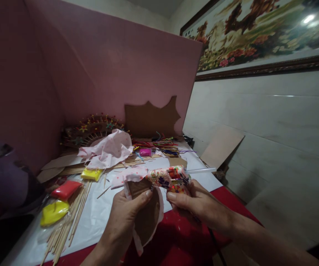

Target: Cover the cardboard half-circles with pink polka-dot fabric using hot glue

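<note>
Right forearm comes in big at the lower right, and its right hand (pixel 198 201) has its grip wrapped around a flower-patterned glue gun (pixel 167 177), a clear stick (pixel 201 170) poking out the back. Left hand (pixel 129 207) now: grip pinched on a cardboard piece (pixel 148 218) edged in pale fabric, thumb on top, right below the gun's nose. Whether nose and edging touch, I can't tell; fingers on both sides are partly hidden. A dark cord (pixel 217 245) runs off the bottom.

Under it all, red cloth (pixel 176 236), then a white sheet (pixel 104 207) over the tabletop. Over on the left, wooden sticks (pixel 72 210) crowd in beside yellow and red packets (pixel 66 189), and a dark, blurred shape (pixel 4 173) is cut off by the frame edge. Further back, crumpled pink fabric (pixel 109 147) partly blocks a star-studded arc (pixel 98 123); a magenta packet (pixel 145 152) sits by a tangle of coloured strands, too jumbled to sort. Behind stands a jagged cardboard cutout (pixel 151 118) against a pink panel (pixel 115 66), and up right, a framed picture (pixel 259 40), cropped and glaring.
</note>
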